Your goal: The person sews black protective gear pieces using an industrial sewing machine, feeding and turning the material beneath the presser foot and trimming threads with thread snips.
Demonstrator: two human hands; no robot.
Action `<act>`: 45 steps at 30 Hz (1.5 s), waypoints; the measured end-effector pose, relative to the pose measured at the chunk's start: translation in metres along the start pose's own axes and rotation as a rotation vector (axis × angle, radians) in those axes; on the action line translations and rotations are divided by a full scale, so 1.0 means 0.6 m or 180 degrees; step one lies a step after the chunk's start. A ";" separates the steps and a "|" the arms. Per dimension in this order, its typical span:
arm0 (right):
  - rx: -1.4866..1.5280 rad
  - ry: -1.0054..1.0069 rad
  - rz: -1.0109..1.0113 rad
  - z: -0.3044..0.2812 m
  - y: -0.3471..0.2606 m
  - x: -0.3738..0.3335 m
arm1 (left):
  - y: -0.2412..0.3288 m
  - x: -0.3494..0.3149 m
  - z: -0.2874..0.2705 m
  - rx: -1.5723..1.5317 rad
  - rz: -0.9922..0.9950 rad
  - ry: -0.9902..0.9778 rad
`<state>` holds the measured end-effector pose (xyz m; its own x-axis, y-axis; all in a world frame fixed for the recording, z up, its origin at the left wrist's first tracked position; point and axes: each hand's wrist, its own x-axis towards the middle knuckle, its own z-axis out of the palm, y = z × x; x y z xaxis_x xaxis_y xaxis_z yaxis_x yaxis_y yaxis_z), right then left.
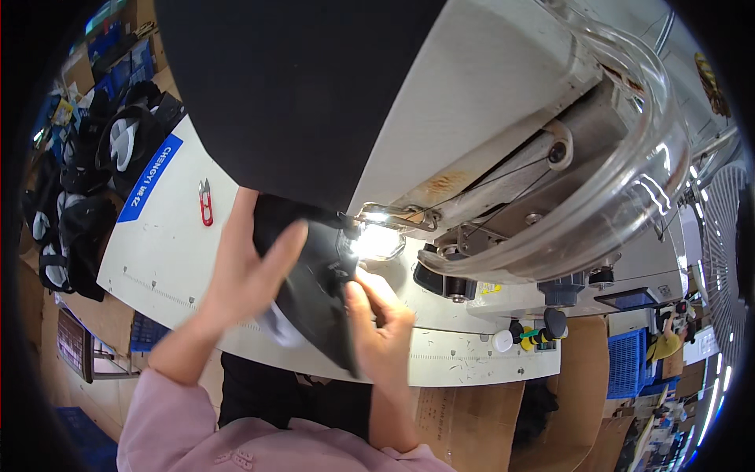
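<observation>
A black cloth piece (pixel 314 307), shaped like a cap with a white part at its lower left, lies on the white sewing table under the lit needle area of a sewing machine (pixel 487 141). My right hand (pixel 381 326) pinches its right edge just below the lamp glow, thumb and fingers together. Over its left side, my left hand (pixel 255 267) is blurred, with the thumb held apart and the fingers stretched away. Their tips are hidden beneath a large dark shape. Glare covers the needle itself.
Red-handled thread snips (pixel 206 203) lie on the sewing table (pixel 165 259) at the left. Black caps with white parts are piled (pixel 79 197) beyond its left edge. Small bottles (pixel 535 334) stand at the right, with a cardboard box (pixel 582 377) below and a fan (pixel 723 236) farther right.
</observation>
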<state>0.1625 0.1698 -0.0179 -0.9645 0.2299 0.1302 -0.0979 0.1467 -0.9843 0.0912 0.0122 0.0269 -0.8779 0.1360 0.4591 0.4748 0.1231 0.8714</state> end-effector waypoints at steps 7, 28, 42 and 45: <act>0.0111 -0.0158 0.0113 -0.027 0.015 0.005 | 0.001 -0.041 0.023 0.0068 0.0259 0.0409; 0.0988 -0.1161 0.0246 -0.024 0.025 -0.004 | 0.008 0.008 0.041 0.1185 -0.0315 -0.0588; 0.1547 -0.0480 0.0663 -0.011 0.064 0.003 | -0.014 -0.010 0.066 0.0823 -0.0048 -0.0160; 0.1679 -0.0577 0.0608 -0.011 0.065 0.002 | -0.006 -0.009 0.061 0.0898 -0.0014 -0.0245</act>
<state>0.1589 0.1822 -0.0556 -0.9990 0.0304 -0.0319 0.0176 -0.3903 -0.9205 0.0965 0.0473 0.0153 -0.8778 0.2077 0.4317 0.4790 0.3910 0.7859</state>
